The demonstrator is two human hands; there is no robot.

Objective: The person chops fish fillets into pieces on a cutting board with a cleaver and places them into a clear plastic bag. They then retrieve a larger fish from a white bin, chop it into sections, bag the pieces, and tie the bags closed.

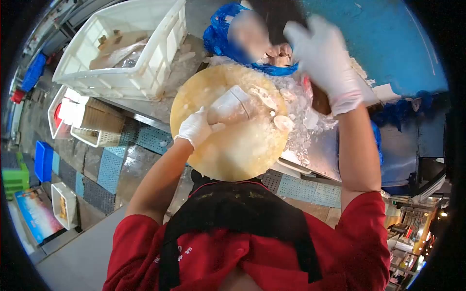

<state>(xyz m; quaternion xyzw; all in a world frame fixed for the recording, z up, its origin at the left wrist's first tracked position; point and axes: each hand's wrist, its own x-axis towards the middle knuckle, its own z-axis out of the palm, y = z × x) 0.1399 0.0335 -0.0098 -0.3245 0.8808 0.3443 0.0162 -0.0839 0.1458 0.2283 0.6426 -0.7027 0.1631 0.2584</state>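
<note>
A thick, pale grey-white piece of fish lies on the round yellowish cutting board. My left hand, in a white glove, grips the near left end of this piece, its thumb along the lower edge. Small whitish scraps lie at the board's right side. My right hand, also gloved in white, is raised beyond the board over the ice. It is blurred, but a gap shows between its fingers and I see nothing held in it. Just beneath it is a brown, partly hidden object.
A white plastic crate with fish in cloudy water stands at the left. Behind the board is a blue plastic bag with pinkish pieces. Crushed ice lies to the right. A blue surface fills the far right.
</note>
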